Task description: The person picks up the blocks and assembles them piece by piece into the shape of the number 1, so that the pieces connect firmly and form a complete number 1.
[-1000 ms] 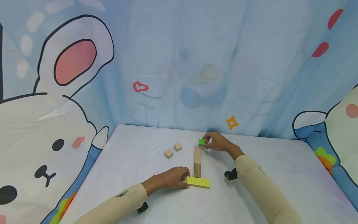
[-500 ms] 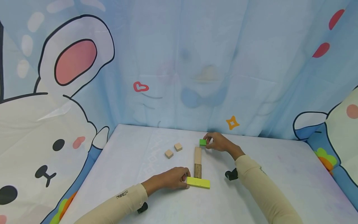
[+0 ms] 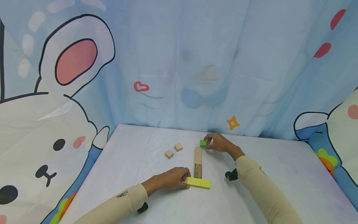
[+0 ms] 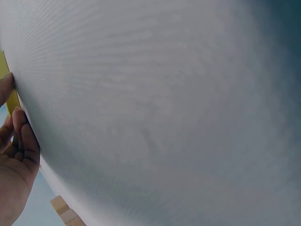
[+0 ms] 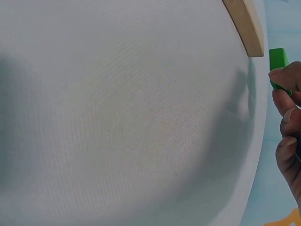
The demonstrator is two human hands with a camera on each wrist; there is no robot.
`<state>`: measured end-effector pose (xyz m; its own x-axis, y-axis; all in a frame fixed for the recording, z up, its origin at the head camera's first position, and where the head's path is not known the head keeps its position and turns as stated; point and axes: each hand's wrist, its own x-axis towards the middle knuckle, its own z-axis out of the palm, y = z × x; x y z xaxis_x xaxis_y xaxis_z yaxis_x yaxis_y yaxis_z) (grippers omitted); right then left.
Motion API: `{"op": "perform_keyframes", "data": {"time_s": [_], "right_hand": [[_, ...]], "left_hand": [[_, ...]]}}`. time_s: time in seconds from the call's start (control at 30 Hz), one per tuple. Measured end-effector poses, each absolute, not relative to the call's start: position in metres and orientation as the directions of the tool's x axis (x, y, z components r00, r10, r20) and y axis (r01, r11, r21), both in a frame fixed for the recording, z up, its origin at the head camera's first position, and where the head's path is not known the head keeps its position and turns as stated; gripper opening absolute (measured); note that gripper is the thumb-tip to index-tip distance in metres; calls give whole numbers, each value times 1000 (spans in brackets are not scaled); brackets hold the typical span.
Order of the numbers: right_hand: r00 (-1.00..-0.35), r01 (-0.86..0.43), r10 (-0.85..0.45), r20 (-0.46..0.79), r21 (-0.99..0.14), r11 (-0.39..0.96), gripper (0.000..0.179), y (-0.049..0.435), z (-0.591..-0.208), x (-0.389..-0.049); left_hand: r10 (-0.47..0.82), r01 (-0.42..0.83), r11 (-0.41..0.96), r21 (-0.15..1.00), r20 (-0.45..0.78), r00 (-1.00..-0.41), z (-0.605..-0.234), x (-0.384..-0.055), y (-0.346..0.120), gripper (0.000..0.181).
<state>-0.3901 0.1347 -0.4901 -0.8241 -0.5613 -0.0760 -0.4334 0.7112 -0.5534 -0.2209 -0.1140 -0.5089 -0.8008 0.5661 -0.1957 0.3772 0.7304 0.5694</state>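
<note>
My right hand [image 3: 219,142] pinches a small green block [image 3: 203,143] between thumb and fingers, just past the far end of a line of blocks. In the right wrist view the green block [image 5: 278,61] shows near the end of a pale wooden block [image 5: 247,28]. My left hand [image 3: 175,178] grips the left end of a flat yellow block [image 3: 199,183], which lies crosswise at the near end of the line. Between them a plain wooden block [image 3: 198,155] and a darker, grained block [image 3: 197,171] lie end to end. Part of the yellow block [image 4: 13,101] shows in the left wrist view.
Two small wooden cubes, a nearer cube [image 3: 169,154] and a farther cube [image 3: 178,147], sit left of the line on the white tabletop [image 3: 134,149]. A printed blue curtain [image 3: 179,62] hangs at the table's far edge and along both sides.
My right hand has shifted very slightly to the right and nearer with the green block. My left hand stays at the yellow block; the other blocks lie as before.
</note>
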Motion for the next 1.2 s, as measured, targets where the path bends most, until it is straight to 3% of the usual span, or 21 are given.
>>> {"op": "perform_keyframes", "data": {"time_s": [1.2], "right_hand": [[-824, -440, -558, -94, -514, 736, 31, 131, -503, -395]], "left_hand": [[573, 382, 720, 579, -187, -798, -518, -225, -115, 34]]}}
